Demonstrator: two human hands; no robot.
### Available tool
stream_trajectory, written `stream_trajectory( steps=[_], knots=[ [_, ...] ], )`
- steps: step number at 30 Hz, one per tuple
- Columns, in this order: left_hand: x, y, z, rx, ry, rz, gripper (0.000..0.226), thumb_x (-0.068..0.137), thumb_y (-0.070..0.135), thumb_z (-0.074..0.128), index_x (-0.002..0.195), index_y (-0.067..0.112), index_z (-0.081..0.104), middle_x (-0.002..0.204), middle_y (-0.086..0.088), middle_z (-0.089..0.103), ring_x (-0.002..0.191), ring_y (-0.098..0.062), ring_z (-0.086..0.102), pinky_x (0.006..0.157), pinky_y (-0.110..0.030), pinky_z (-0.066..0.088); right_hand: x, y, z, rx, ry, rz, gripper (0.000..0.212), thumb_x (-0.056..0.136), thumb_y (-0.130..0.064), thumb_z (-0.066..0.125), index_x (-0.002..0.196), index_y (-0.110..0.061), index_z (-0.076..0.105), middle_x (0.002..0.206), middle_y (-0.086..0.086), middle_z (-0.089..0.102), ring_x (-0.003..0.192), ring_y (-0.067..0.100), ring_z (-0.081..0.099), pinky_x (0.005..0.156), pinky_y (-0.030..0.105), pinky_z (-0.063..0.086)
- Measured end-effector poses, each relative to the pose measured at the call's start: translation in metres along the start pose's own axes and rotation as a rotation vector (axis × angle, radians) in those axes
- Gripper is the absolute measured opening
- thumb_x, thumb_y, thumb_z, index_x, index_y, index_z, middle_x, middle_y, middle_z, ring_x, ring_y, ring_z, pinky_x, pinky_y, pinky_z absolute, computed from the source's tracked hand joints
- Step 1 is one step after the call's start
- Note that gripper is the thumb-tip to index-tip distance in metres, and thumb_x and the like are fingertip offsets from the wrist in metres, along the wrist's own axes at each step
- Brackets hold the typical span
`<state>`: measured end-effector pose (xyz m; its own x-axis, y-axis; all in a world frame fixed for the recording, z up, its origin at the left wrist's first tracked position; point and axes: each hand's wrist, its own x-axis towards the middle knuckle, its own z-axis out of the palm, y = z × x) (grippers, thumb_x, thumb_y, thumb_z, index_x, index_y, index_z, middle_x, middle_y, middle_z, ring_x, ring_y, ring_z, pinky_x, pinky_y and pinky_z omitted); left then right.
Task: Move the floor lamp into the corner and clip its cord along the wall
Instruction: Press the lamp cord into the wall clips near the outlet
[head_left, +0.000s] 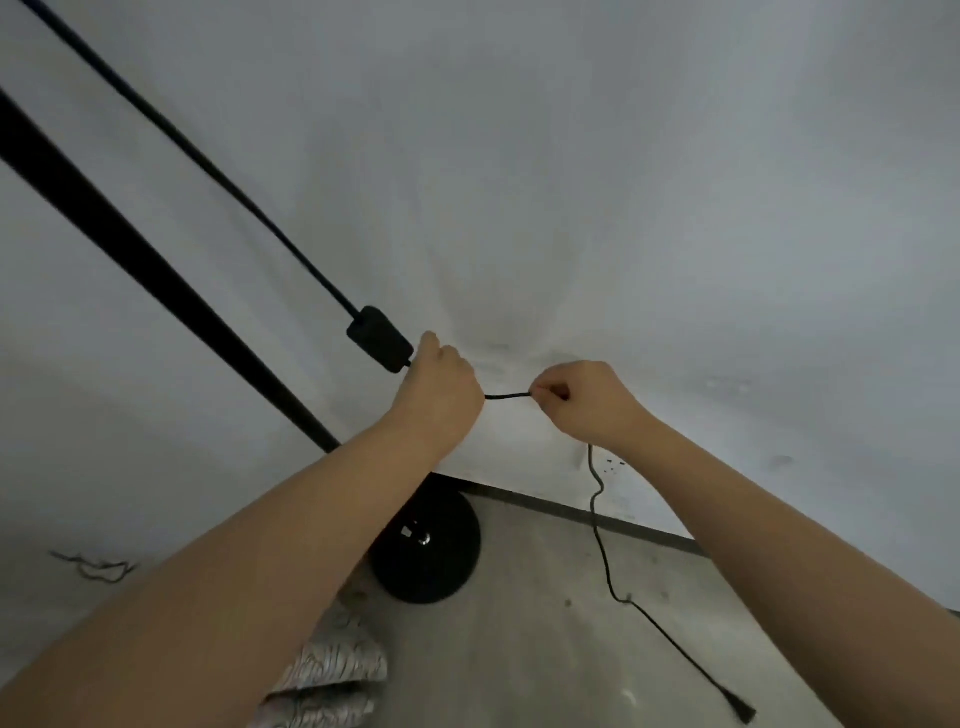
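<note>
Floor lamp: black pole (156, 270) slanting up to the left edge, round black base (431, 551) on the floor against the foot of the wall, partly behind the left forearm.
Cord (506, 396): black, down along the wall from upper left, through an inline switch box (379, 339), stretched between both hands, then hanging to the floor and trailing to a plug (745, 713) at lower right.
Left hand (441, 395): closed around the cord just beside the switch box.
Right hand (582, 400): fingertips pinching the cord, held up near the wall.
Wall (571, 182): white, socket (610, 464) low down beneath the right wrist.
Floor (545, 623): grey concrete, patterned cloth (332, 675) near the bottom.
</note>
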<state>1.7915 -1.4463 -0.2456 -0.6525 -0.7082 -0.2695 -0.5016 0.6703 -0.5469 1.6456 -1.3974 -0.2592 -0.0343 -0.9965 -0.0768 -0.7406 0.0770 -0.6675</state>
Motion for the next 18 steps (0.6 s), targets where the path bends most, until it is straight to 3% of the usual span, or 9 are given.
stream_trajectory(
  steps=[1,3,5,8,12,15,18],
  knots=[
    [0.002,-0.001,0.010,0.092,0.190,0.051,0.027,0.072,-0.007,0.048,0.079,0.010,0.068,0.085,-0.003,0.068,0.086,-0.019,0.060,0.102,-0.037,0.041,0.005,0.005,0.007,0.011,0.001,-0.025,0.022,0.086,-0.006,0.048,0.095,-0.001,0.067,0.095,0.019,0.069,0.073,0.015,0.047,0.056,0.008,0.035],
    [0.000,-0.008,0.025,0.164,0.381,0.043,0.032,0.060,-0.002,0.049,0.054,0.022,0.069,0.054,0.008,0.066,0.058,-0.007,0.062,0.079,-0.022,0.056,0.014,0.015,0.019,0.012,0.001,-0.065,0.023,0.086,-0.006,0.048,0.098,-0.001,0.066,0.098,0.019,0.069,0.075,0.015,0.049,0.052,0.015,0.032],
    [0.001,-0.010,0.053,0.154,0.533,0.049,0.035,0.068,-0.003,0.047,0.058,0.020,0.071,0.052,0.008,0.067,0.051,-0.007,0.062,0.071,-0.019,0.058,0.022,0.023,0.028,0.011,0.014,-0.106,0.022,0.086,-0.008,0.049,0.095,0.001,0.066,0.096,0.020,0.069,0.074,0.016,0.051,0.051,0.019,0.031],
    [0.010,-0.011,0.088,0.187,0.756,0.021,0.042,0.085,0.000,0.033,0.076,0.009,0.073,0.064,0.000,0.072,0.058,-0.014,0.066,0.077,-0.035,0.058,0.030,0.037,0.039,-0.063,0.103,-0.214,0.021,0.086,-0.011,0.051,0.088,0.001,0.067,0.085,0.020,0.069,0.069,0.018,0.050,0.055,0.022,0.027],
    [0.021,-0.013,0.111,0.128,0.895,-0.048,0.036,0.083,0.024,0.044,0.074,0.003,0.072,0.061,-0.008,0.071,0.058,-0.022,0.067,0.078,-0.053,0.054,0.031,0.047,0.051,-0.187,0.279,-0.290,0.020,0.085,-0.020,0.054,0.092,-0.007,0.067,0.070,0.005,0.059,0.067,0.019,0.049,0.066,0.027,0.040],
    [0.025,-0.003,0.116,-0.106,1.039,-0.149,0.032,0.082,0.021,0.049,0.077,-0.002,0.071,0.047,-0.012,0.067,0.044,-0.022,0.063,0.077,-0.058,0.053,0.027,0.040,0.056,-0.181,0.379,-0.308,0.018,0.085,-0.020,0.053,0.090,-0.008,0.066,0.078,0.009,0.067,0.069,0.021,0.051,0.069,0.032,0.045],
    [0.036,0.005,0.119,-0.221,1.103,-0.157,0.020,0.081,0.008,0.057,0.066,-0.002,0.067,0.040,-0.012,0.062,0.036,-0.021,0.057,0.078,-0.057,0.053,0.031,0.031,0.056,-0.338,0.389,-0.326,0.020,0.086,-0.020,0.050,0.088,-0.007,0.065,0.089,0.014,0.066,0.081,0.030,0.057,0.066,0.033,0.040]
  ],
)
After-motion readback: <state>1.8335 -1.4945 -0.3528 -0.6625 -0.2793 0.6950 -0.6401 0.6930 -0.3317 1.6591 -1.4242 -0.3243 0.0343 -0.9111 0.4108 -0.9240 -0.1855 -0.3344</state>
